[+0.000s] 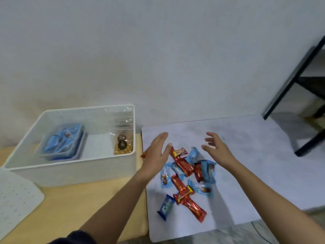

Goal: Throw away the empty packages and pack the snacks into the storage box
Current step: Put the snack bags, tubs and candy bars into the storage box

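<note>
A pile of red and blue snack wrappers (186,175) lies on a white sheet (246,155) spread over the table. A dark blue bar (166,206) lies at the pile's near left, a long red one (193,207) beside it. My left hand (155,156) hovers open at the pile's left side, my right hand (217,150) open at its right, both holding nothing. The white storage box (73,175) stands to the left; inside are a blue tray with blue packets (61,141) and a clear bag of nuts (123,145).
The box's white perforated lid (15,196) lies at the near left on the wooden table (84,205). A black metal shelf frame (299,81) stands at the far right. A red wrapper (143,154) peeks out behind my left hand.
</note>
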`<state>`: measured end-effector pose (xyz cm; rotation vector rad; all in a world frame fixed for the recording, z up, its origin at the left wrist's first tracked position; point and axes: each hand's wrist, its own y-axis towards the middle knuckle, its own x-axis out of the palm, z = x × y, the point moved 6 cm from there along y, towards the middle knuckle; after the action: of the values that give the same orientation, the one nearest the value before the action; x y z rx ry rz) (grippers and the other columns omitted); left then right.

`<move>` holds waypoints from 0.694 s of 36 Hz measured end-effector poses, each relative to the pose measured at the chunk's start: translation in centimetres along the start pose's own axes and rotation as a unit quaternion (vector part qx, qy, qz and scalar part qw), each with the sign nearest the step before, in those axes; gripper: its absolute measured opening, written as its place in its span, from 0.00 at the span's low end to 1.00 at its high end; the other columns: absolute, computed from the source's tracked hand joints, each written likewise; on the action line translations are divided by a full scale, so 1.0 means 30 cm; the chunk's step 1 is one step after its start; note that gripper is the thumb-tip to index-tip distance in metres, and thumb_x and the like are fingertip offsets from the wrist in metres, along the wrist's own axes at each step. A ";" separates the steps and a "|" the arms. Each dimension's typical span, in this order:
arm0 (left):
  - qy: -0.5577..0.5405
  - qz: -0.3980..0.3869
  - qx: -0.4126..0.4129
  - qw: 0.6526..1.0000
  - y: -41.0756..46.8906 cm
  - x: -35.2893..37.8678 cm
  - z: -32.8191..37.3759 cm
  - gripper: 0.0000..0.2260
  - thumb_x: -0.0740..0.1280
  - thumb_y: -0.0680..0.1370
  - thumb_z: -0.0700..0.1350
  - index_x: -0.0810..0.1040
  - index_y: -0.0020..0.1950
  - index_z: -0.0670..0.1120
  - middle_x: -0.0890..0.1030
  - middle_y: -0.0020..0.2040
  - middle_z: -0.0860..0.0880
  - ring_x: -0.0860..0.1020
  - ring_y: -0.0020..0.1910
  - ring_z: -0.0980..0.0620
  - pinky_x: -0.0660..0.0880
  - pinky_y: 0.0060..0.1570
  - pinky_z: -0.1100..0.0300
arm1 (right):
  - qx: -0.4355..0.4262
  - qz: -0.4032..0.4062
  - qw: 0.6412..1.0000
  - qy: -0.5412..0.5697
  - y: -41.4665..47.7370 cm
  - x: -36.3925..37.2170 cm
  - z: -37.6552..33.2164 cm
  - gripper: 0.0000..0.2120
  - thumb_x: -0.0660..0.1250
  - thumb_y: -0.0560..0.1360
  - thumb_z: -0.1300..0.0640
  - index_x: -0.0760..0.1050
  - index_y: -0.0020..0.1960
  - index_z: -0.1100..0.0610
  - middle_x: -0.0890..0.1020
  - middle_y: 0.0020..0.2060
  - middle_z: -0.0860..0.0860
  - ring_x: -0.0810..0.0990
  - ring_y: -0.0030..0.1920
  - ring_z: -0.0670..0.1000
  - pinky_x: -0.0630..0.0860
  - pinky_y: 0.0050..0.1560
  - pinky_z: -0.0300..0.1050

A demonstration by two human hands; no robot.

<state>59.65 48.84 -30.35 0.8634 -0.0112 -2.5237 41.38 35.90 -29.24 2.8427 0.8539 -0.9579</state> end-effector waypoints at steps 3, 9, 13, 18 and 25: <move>0.029 -0.013 -0.009 0.999 -0.166 0.199 -0.044 0.25 0.56 0.80 0.55 0.58 0.75 0.48 0.60 0.75 0.51 0.54 0.73 0.61 0.53 0.73 0.60 | -0.004 0.005 0.998 -0.070 -0.085 -0.017 0.189 0.34 0.68 0.74 0.52 0.55 0.75 0.55 0.64 0.72 0.57 0.63 0.71 0.56 0.62 0.68 0.49; 0.207 -0.054 -0.043 0.976 -0.485 0.422 -0.226 0.31 0.47 0.77 0.66 0.47 0.76 0.55 0.43 0.77 0.56 0.43 0.76 0.57 0.44 0.73 0.48 | -0.055 -0.080 0.965 -0.242 -0.300 0.165 0.466 0.50 0.50 0.61 0.19 0.28 0.71 0.38 0.33 0.74 0.45 0.32 0.74 0.48 0.39 0.73 0.58; 0.305 -0.048 -0.069 0.949 -0.518 0.440 -0.277 0.31 0.47 0.77 0.66 0.48 0.77 0.52 0.48 0.78 0.48 0.46 0.77 0.49 0.43 0.72 0.42 | -0.094 -0.091 0.946 -0.298 -0.353 0.286 0.513 0.53 0.51 0.60 0.18 0.31 0.74 0.42 0.41 0.76 0.52 0.38 0.75 0.53 0.44 0.68 0.69; 0.336 -0.045 -0.078 0.938 -0.416 0.398 -0.308 0.32 0.48 0.77 0.65 0.49 0.77 0.50 0.46 0.78 0.46 0.46 0.77 0.47 0.39 0.72 0.43 | -0.102 -0.096 0.936 -0.324 -0.272 0.327 0.500 0.54 0.53 0.61 0.19 0.46 0.77 0.49 0.49 0.77 0.56 0.49 0.75 0.60 0.52 0.63 0.77; 0.334 -0.024 -0.066 0.940 -0.231 0.319 -0.378 0.35 0.50 0.75 0.69 0.54 0.76 0.50 0.47 0.78 0.45 0.45 0.77 0.46 0.39 0.73 0.46 | -0.110 -0.071 0.939 -0.318 -0.057 0.303 0.462 0.57 0.52 0.58 0.18 0.49 0.77 0.50 0.40 0.77 0.48 0.44 0.76 0.56 0.48 0.63 0.78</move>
<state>56.62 52.45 -46.03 1.6244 0.3956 -2.1161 38.85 39.20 -45.37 2.0890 0.9962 -1.5538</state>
